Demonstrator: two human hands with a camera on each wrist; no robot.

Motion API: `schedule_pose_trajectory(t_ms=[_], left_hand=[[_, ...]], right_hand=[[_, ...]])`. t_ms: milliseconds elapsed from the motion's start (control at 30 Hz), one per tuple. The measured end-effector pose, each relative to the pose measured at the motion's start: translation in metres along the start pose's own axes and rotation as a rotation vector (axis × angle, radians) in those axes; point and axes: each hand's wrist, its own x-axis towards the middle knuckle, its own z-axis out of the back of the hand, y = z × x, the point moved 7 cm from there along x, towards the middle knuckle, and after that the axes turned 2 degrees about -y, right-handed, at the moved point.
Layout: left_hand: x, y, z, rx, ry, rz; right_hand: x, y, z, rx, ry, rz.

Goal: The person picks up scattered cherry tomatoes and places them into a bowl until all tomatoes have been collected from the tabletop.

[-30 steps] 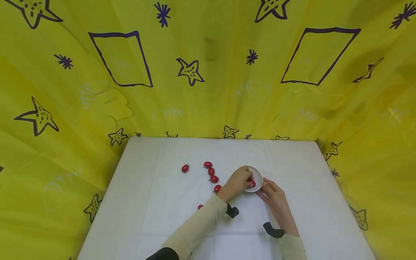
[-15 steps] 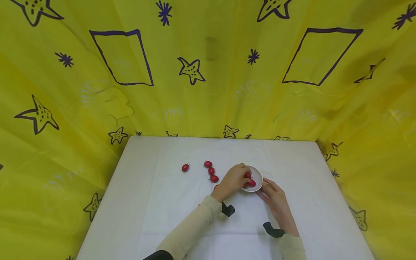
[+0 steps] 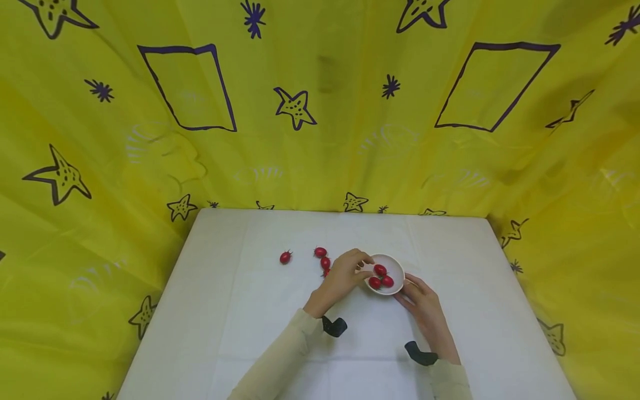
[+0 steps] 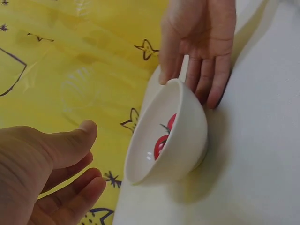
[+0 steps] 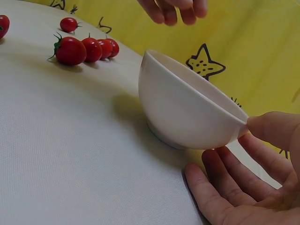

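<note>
A white bowl (image 3: 393,265) with a short side handle (image 4: 184,68) stands on the white tabletop, and 3 red cherry tomatoes (image 3: 380,270) lie inside it. My right hand (image 3: 425,306) holds the bowl at its handle side, thumb (image 5: 272,129) at the rim and fingers lower down. My left hand (image 3: 340,278) is just left of the bowl, above the table, with fingers loosely bent and nothing between them. The left wrist view shows that hand (image 4: 56,173) apart from the bowl, its thumb and fingers spread.
Left of the bowl, several more cherry tomatoes (image 5: 70,50) lie on the table (image 3: 260,311), some in a row and one (image 3: 285,257) by itself; my left hand and sleeve cover part of that area. A yellow curtain (image 3: 340,161) with drawn stars surrounds the table's back and sides.
My left hand has let go of a cherry tomato in the bowl and drawn back left over the rim, uncovering the tomatoes inside. My right hand and the bowl have stayed put.
</note>
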Motion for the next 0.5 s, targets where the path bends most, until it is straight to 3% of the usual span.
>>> schedule_pose_trajectory(t_ms=[200, 367, 500], left_hand=[[-0.016, 0.008, 0.02, -0.07, -0.046, 0.043], [-0.037, 0.016, 0.035, -0.124, -0.066, 0.124], [-0.054, 0.022, 0.046, -0.136, -0.074, 0.151]], right_hand=[[-0.001, 0.001, 0.0, 0.013, 0.001, 0.009], [0.002, 0.0, 0.0, 0.018, -0.005, 0.003], [0.003, -0.001, 0.0, 0.026, -0.005, -0.007]])
